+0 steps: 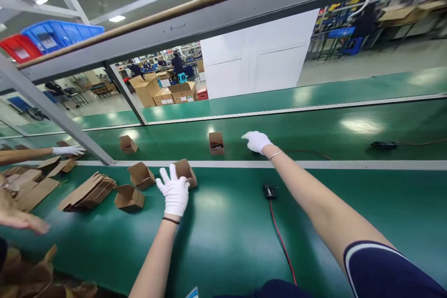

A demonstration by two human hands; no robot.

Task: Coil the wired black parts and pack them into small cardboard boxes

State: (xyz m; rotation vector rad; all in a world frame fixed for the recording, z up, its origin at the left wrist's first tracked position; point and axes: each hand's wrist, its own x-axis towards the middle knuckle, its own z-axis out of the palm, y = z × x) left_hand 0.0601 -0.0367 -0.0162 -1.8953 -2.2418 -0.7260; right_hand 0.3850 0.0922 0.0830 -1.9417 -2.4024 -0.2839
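Note:
My left hand (173, 192), in a white glove, has its fingers spread beside a small open cardboard box (186, 172); its thumb side is against or very near the box. On the far strip, my gloved right hand (257, 141) is closed over a black corded device, mostly hidden under the palm, with a thin cord trailing right. Left of that hand stands an open cardboard box (216, 143) with dark items inside. A black device (269, 191) with a red cord (282, 237) lies on the near green surface.
Two open boxes (140, 176) (129, 198) and a stack of flat cartons (87, 192) lie to the left. Another black corded device (383, 145) is at right. A co-worker's gloved hand (69, 150) and a blurred bare hand (21, 216) are at left. A metal post (59, 107) slants down.

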